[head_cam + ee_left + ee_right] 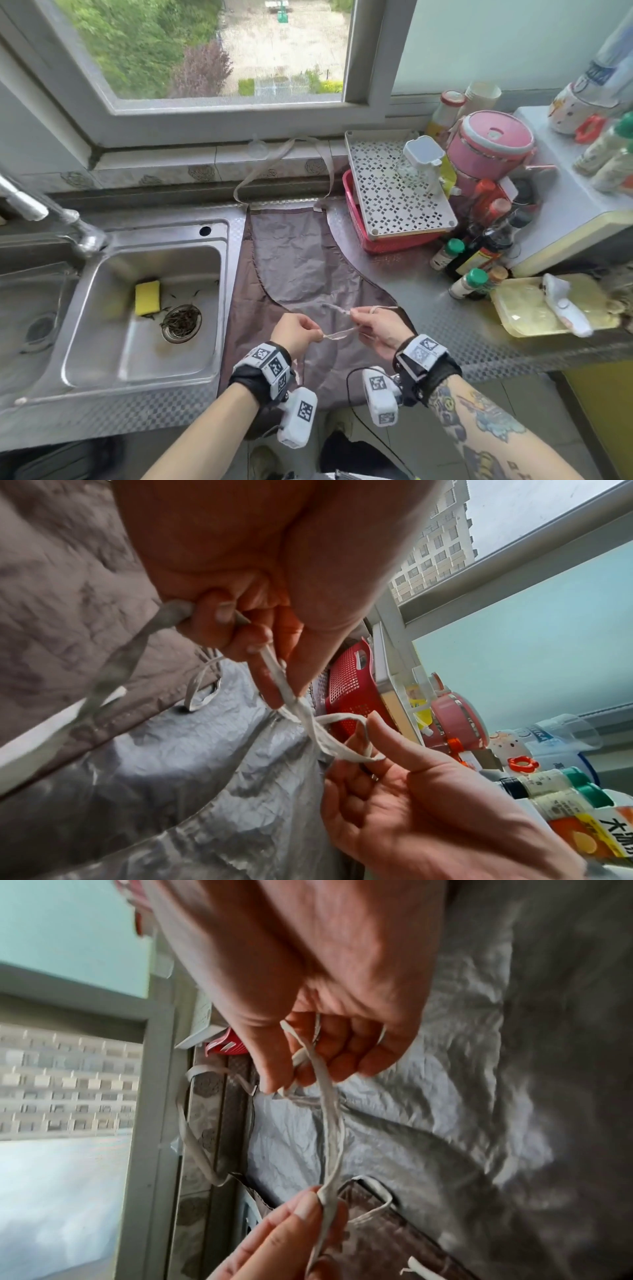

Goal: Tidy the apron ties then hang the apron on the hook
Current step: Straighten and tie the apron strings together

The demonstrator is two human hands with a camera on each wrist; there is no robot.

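A grey-brown apron (301,270) lies flat on the steel counter beside the sink, its bib toward the window. Its pale neck strap (260,171) loops up over the tiled ledge, where a clear suction hook (257,145) sticks. Both hands hover over the apron's lower part with the thin pale ties (340,334) stretched between them. My left hand (299,330) pinches the ties (274,666) between thumb and fingers. My right hand (375,323) pinches the other end, a loop of tie (342,734) wound round its finger (318,1066).
A steel sink (144,308) with a yellow sponge (147,297) lies left of the apron. At the right stand a red basket (376,240) under a white perforated tray (394,192), a pink pot (493,144), several bottles (469,253) and a yellowish tray (548,305).
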